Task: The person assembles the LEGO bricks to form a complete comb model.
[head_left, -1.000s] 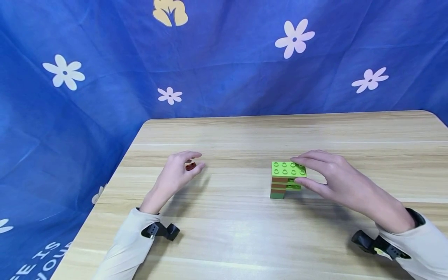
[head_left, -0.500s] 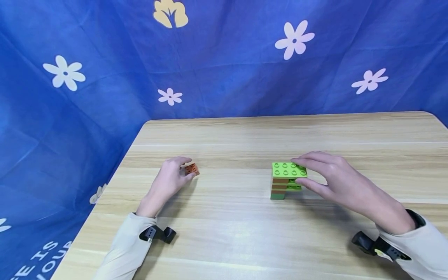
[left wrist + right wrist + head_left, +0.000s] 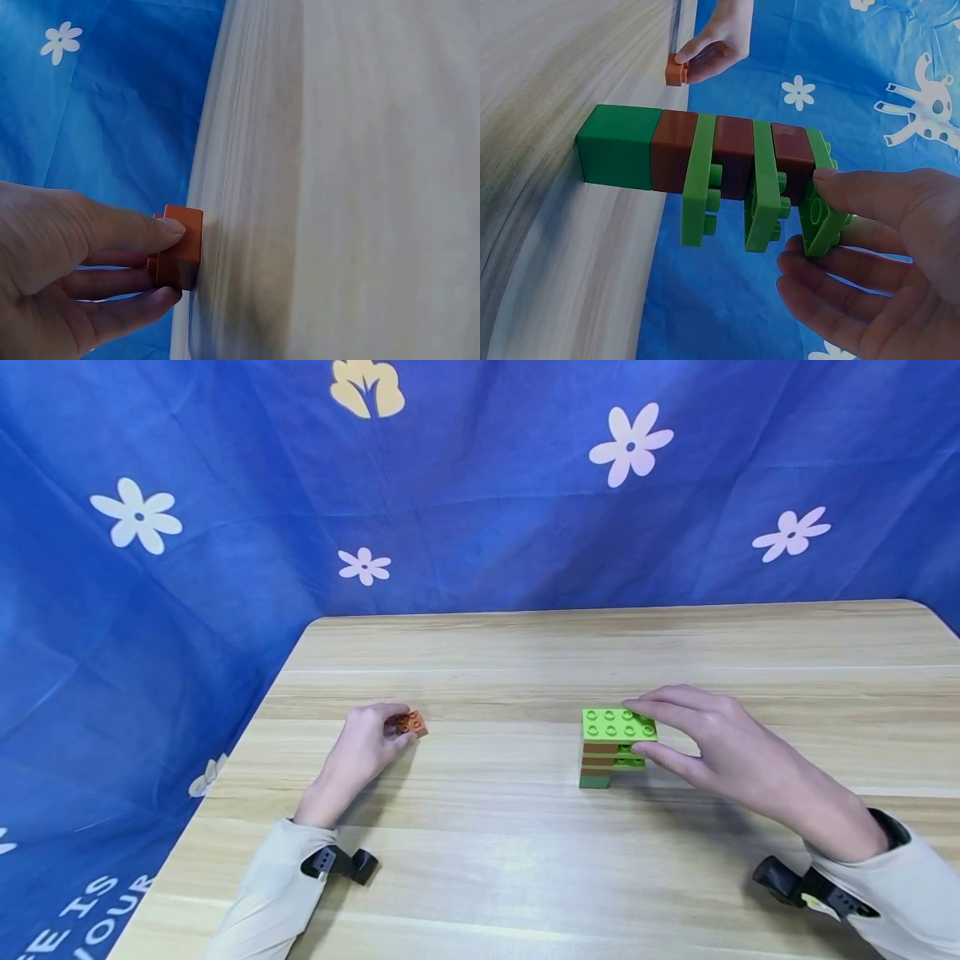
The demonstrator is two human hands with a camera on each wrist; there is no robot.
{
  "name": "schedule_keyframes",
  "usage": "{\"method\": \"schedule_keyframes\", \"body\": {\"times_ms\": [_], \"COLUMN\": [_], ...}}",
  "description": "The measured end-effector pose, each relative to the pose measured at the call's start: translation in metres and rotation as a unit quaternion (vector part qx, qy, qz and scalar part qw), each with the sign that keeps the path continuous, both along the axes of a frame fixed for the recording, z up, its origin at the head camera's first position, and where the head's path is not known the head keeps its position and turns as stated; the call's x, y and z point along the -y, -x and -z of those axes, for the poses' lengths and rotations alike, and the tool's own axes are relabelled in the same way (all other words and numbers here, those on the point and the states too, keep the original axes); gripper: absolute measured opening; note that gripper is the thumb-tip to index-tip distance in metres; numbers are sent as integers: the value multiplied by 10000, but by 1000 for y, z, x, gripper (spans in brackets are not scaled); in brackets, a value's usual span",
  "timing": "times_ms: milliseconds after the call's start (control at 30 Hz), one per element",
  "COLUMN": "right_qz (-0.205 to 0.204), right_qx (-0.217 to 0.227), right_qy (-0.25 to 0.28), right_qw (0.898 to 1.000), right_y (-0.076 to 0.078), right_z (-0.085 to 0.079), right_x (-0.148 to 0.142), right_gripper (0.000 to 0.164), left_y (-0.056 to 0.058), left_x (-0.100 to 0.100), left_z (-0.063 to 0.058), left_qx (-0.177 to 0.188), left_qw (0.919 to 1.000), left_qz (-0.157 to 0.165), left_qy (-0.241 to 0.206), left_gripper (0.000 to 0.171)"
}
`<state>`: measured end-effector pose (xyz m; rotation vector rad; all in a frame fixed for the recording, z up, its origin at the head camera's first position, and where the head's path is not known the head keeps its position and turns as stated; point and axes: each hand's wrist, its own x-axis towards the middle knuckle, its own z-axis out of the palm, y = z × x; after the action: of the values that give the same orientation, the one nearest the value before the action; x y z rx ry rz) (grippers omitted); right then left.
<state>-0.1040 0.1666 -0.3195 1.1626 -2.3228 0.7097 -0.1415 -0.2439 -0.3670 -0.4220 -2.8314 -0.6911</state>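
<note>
An orange toy building brick (image 3: 412,723) sits studs up on the table at the left. My left hand (image 3: 364,746) pinches it between thumb and fingers; the left wrist view shows the thumb against one face of the orange brick (image 3: 180,247). To the right stands an upright stack of toy bricks (image 3: 679,150): a dark green brick at the bottom, then brown bricks alternating with lime green plates that jut out to one side. With thumb and fingers, my right hand (image 3: 701,731) grips the jutting end of the topmost lime green plate (image 3: 603,725).
Both hands work over a light wood-grain table (image 3: 487,860). A blue cloth (image 3: 487,485) with printed flowers hangs behind and to the left of it. Black camera mounts (image 3: 341,862) are strapped to both wrists.
My left hand has come down and slightly left; the brick, earlier tilted and dark between its fingers, now sits studs up on the table. The right hand and the stack have stayed still.
</note>
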Motion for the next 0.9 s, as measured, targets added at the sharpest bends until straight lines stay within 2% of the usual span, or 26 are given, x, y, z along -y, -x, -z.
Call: {"method": "schedule_keyframes", "body": {"times_ms": [133,267,367,533,767,900], "right_qz": [-13,-36,-54,-95,-83,-111], "right_qx": [3,3,-7,-67,-58,-76], "right_qy": [0,19,39,49,52,78], "right_qw": [10000,10000,10000,9999,9999,9999], "right_y": [0,0,0,1,1,1], "right_z": [0,-1,-1,0,0,0], "right_x": [0,0,0,0,-1,-1], "right_gripper": [36,37,37,38,37,36], "left_y": [-1,-3,-6,-13,-19,-22], "left_x": [-4,-16,-27,-48,-79,-95], "left_z": [-2,-8,-14,-29,-50,-59], "left_qx": [-119,-356,-527,-700,-1246,-1320], "left_qw": [9997,9974,9948,9918,9778,9706], "left_qz": [123,582,852,1065,1682,1975], "left_qy": [167,223,171,119,-87,-387], "left_gripper": [31,31,30,31,32,32]}}
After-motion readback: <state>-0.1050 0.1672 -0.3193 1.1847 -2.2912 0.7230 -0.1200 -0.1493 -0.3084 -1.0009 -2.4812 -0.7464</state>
